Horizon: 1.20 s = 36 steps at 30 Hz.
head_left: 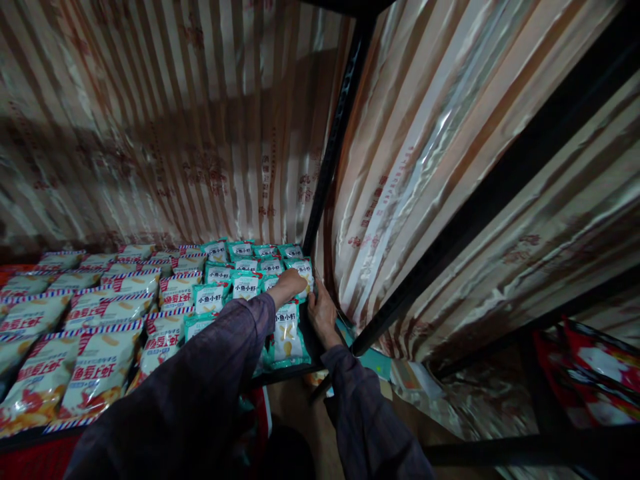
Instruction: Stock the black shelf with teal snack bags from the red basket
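Observation:
Teal-and-white snack packets [245,287] lie in overlapping rows at the right end of a dark shelf. My left hand [291,283] is closed at one snack packet [303,267] in the right-hand column, beside the corner post. My right hand [324,310] is at the same packet's lower right edge, fingers curled around it; its fingertips are partly hidden. Just below my left hand, another teal packet [289,337] lies face up at the shelf's front edge [295,372].
Larger red-and-blue striped snack bags [103,360] fill the shelf's left side. A black metal post [340,127] stands at the back corner, and a slanting post [450,247] is to the right. Striped plastic sheeting [200,133] hangs behind. Red packets [600,367] sit at far right.

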Each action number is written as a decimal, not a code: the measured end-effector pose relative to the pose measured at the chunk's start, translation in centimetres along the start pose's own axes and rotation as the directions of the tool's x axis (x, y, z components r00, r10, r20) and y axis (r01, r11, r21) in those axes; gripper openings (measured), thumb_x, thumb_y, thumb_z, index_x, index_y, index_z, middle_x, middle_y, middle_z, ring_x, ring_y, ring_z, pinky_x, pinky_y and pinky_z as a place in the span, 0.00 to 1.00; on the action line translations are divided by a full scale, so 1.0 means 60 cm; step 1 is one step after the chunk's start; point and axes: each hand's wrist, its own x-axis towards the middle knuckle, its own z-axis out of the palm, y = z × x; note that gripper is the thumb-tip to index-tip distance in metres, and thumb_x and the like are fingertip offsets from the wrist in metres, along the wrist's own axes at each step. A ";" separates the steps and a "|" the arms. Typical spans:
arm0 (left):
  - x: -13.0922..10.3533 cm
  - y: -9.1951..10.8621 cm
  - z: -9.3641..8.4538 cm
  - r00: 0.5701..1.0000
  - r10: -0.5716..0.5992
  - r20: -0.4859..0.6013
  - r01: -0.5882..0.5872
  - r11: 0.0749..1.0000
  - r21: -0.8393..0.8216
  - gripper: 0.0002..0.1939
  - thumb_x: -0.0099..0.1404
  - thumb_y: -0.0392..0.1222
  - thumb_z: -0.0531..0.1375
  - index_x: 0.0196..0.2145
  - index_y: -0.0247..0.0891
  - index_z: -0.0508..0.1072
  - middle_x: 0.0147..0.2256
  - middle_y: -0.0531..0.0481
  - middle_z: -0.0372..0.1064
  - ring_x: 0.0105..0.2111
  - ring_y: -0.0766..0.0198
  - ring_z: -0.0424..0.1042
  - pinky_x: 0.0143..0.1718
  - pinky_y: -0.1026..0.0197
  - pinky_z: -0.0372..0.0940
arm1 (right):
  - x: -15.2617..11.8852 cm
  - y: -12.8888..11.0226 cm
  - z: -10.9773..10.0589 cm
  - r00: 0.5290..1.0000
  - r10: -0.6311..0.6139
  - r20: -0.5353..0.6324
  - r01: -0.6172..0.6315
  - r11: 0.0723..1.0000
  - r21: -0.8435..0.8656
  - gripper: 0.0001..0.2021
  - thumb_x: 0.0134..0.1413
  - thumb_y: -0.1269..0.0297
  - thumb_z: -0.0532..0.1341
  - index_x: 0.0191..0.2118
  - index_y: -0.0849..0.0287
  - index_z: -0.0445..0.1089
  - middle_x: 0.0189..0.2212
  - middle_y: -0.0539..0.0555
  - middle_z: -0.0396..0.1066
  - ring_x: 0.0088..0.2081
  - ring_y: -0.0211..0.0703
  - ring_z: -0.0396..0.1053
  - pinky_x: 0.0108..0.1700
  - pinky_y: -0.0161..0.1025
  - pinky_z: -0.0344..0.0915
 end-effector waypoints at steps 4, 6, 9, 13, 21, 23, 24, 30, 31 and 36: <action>-0.026 0.000 -0.008 0.998 0.046 -0.042 -0.048 0.998 -0.051 0.15 0.55 0.34 0.56 0.39 0.27 0.75 0.41 0.33 0.73 0.41 0.55 0.73 0.35 0.63 0.63 | -0.011 -0.012 -0.019 1.000 -0.009 -0.008 0.009 1.000 -0.001 0.22 0.57 0.66 0.49 0.56 0.64 0.62 0.54 0.62 0.65 0.55 0.50 0.63 0.57 0.45 0.58; -0.043 -0.002 -0.010 0.995 0.085 -0.053 -0.090 0.992 -0.092 0.12 0.55 0.33 0.56 0.35 0.28 0.76 0.36 0.36 0.75 0.38 0.57 0.73 0.34 0.64 0.63 | -0.021 -0.021 -0.032 0.999 -0.015 -0.039 0.016 1.000 0.026 0.21 0.57 0.66 0.49 0.53 0.65 0.65 0.51 0.63 0.68 0.53 0.49 0.65 0.56 0.45 0.59; -0.076 -0.011 -0.014 0.986 0.154 -0.065 -0.163 0.974 -0.159 0.10 0.55 0.33 0.56 0.30 0.29 0.77 0.30 0.43 0.74 0.35 0.60 0.72 0.33 0.65 0.62 | -0.047 -0.045 -0.057 0.994 -0.003 -0.107 0.014 0.995 0.098 0.19 0.57 0.64 0.48 0.48 0.65 0.68 0.45 0.63 0.72 0.48 0.49 0.68 0.52 0.45 0.62; -0.144 -0.043 -0.021 0.976 0.208 -0.064 -0.217 0.943 -0.251 0.11 0.57 0.34 0.54 0.31 0.31 0.77 0.29 0.48 0.73 0.33 0.64 0.70 0.32 0.67 0.62 | -0.114 -0.097 -0.090 0.992 -0.053 -0.119 0.080 0.969 0.232 0.16 0.59 0.62 0.48 0.42 0.61 0.70 0.38 0.58 0.74 0.40 0.45 0.70 0.46 0.41 0.65; -0.363 -0.242 0.005 0.966 0.250 -0.070 -0.245 0.786 -0.568 0.14 0.60 0.34 0.52 0.39 0.36 0.76 0.40 0.49 0.75 0.40 0.65 0.72 0.46 0.63 0.65 | -0.346 -0.201 -0.093 0.978 -0.195 0.068 0.150 0.895 0.420 0.11 0.59 0.66 0.51 0.40 0.58 0.70 0.38 0.56 0.72 0.43 0.44 0.69 0.48 0.42 0.64; -0.407 -0.310 0.038 0.986 0.146 -0.078 -0.165 0.840 -0.516 0.13 0.58 0.30 0.53 0.34 0.38 0.76 0.41 0.50 0.75 0.44 0.65 0.71 0.51 0.64 0.62 | -0.408 -0.207 -0.065 0.957 -0.187 0.220 0.079 0.903 0.423 0.11 0.59 0.67 0.51 0.38 0.57 0.71 0.38 0.56 0.72 0.43 0.44 0.69 0.48 0.41 0.65; -0.423 -0.343 0.056 0.995 0.095 -0.042 -0.104 0.863 -0.494 0.12 0.57 0.30 0.53 0.33 0.38 0.76 0.42 0.51 0.75 0.45 0.66 0.71 0.52 0.65 0.60 | -0.438 -0.207 -0.046 0.932 -0.184 0.313 0.038 0.907 0.418 0.12 0.58 0.67 0.51 0.38 0.57 0.71 0.38 0.56 0.73 0.42 0.44 0.70 0.47 0.40 0.65; -0.453 -0.496 0.152 0.946 -0.309 0.102 0.325 0.876 -0.357 0.13 0.59 0.28 0.52 0.31 0.39 0.76 0.38 0.50 0.76 0.41 0.67 0.73 0.47 0.66 0.63 | -0.573 -0.199 0.079 0.738 -0.043 0.674 -0.129 0.971 0.203 0.13 0.53 0.74 0.51 0.37 0.60 0.73 0.36 0.57 0.74 0.39 0.44 0.71 0.45 0.39 0.66; -0.450 -0.514 0.162 0.935 -0.336 0.109 0.353 0.865 -0.356 0.13 0.59 0.28 0.52 0.31 0.39 0.76 0.38 0.50 0.76 0.41 0.67 0.73 0.47 0.66 0.64 | -0.584 -0.197 0.096 0.725 -0.027 0.689 -0.136 0.974 0.181 0.13 0.51 0.75 0.51 0.36 0.60 0.73 0.35 0.57 0.75 0.39 0.44 0.71 0.44 0.38 0.66; -0.426 -0.576 0.206 0.876 -0.455 0.157 0.480 0.795 -0.370 0.12 0.59 0.27 0.53 0.31 0.37 0.75 0.35 0.50 0.76 0.38 0.67 0.73 0.41 0.67 0.65 | -0.603 -0.182 0.154 0.668 0.056 0.742 -0.177 0.981 0.085 0.12 0.46 0.78 0.53 0.28 0.60 0.73 0.29 0.56 0.75 0.33 0.43 0.72 0.40 0.36 0.66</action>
